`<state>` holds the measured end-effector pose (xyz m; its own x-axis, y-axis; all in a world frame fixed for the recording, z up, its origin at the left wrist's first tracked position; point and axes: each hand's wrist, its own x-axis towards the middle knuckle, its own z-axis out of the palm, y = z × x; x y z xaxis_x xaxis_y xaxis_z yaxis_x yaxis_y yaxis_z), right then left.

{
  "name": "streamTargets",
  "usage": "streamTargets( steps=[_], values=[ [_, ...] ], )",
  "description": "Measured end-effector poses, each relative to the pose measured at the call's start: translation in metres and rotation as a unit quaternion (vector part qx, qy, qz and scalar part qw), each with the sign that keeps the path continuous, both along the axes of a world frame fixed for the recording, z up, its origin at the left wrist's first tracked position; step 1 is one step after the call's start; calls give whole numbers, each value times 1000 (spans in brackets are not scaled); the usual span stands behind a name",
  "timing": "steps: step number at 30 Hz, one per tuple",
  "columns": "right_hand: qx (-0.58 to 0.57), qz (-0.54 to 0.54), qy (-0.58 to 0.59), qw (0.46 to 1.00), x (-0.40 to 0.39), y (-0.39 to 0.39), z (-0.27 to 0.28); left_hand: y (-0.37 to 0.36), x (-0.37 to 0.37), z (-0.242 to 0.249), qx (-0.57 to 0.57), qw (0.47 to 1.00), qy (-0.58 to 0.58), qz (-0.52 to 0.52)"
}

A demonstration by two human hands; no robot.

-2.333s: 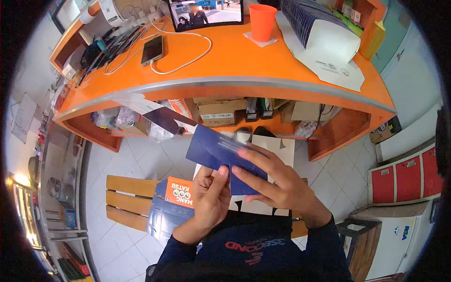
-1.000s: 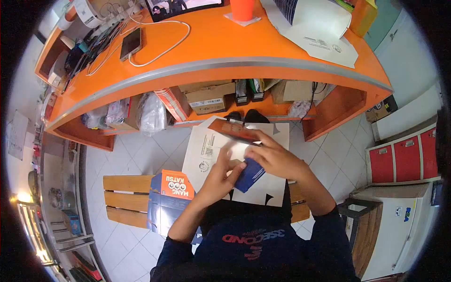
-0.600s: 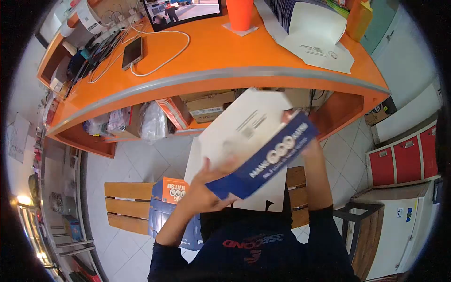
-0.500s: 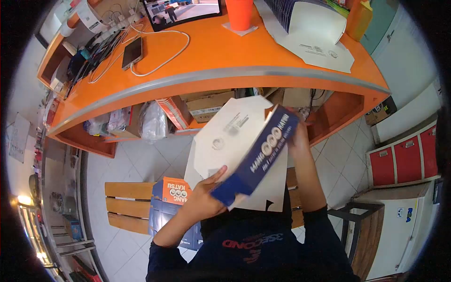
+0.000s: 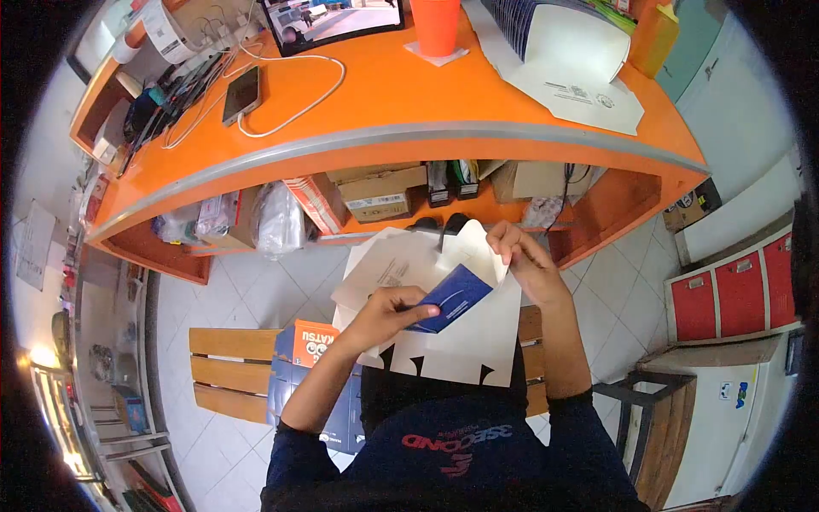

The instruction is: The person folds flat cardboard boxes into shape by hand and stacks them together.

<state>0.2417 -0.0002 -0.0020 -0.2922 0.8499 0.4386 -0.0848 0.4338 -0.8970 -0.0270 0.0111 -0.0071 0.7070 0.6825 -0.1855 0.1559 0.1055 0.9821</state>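
Observation:
A partly folded cardboard food box [image 5: 456,300], white inside and dark blue outside, is held between my two hands over my lap. My left hand [image 5: 388,320] grips its near left side, the thumb pressed on the blue panel. At the upper right, my right hand [image 5: 525,260] pinches a white edge of the same box. Beneath it, flat white cardboard sheets [image 5: 461,363] with notched edges lie across my thighs. To my left, a blue and orange printed carton [image 5: 317,346] rests on the wooden bench; my left forearm partly covers it.
Ahead stands an orange counter [image 5: 384,94] with a tablet [image 5: 333,21], a phone [image 5: 243,94] on a white cable, an orange cup [image 5: 436,27] and a stack of folded cartons [image 5: 567,55]. Its lower shelf holds boxes [image 5: 375,192] and plastic bags [image 5: 277,222]. The slatted bench [image 5: 230,375] is under me.
The box has turned and come lower, so its long printed blue side no longer faces up. My right hand has shifted slightly left onto a white edge; my left hand now grips a blue panel.

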Motion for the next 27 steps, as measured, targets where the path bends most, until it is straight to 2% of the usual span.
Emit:
streamTargets(
  steps=[2,3,6,7,10,11,14,15,17,20,21,22,24,25,27],
  values=[
    [44,-18,-21,999,-7,0,2,4,1,-1,-34,999,-3,9],
    [54,-53,-146,986,-15,-5,26,3,3,-1,-36,999,-17,19],
    [103,-290,-325,894,-41,-7,35,-2,6,2,-33,998,-25,43],
    [90,-316,-311,892,-44,-5,33,-1,6,7,-26,999,-8,45],
    [137,-253,-329,899,-48,-1,28,-1,8,5,-49,997,-11,53],
    [128,-197,-324,916,-46,0,23,-1,8,4,-64,996,-19,55],
    [159,-82,-353,918,-41,-2,24,0,10,6,-71,995,-26,63],
    [144,-75,-342,926,-40,-1,23,0,11,8,-59,996,-34,52],
    [210,-121,-332,912,-48,2,20,-1,11,18,-33,998,-49,31],
    [293,-218,-310,877,-57,-14,25,-3,14,36,-8,999,4,45],
    [321,-255,-300,861,-60,-20,30,-1,11,22,-1,995,-31,96],
    [311,-220,-307,872,-62,-23,37,-1,13,29,-37,979,-123,157],
    [286,-150,-319,891,-68,-30,48,-9,24,51,-109,910,-297,268],
    [317,-177,-331,871,-75,-30,41,-12,28,61,-90,905,-305,282],
    [355,-191,-301,864,-74,-26,37,-15,31,71,-113,890,-327,297]
  ],
)
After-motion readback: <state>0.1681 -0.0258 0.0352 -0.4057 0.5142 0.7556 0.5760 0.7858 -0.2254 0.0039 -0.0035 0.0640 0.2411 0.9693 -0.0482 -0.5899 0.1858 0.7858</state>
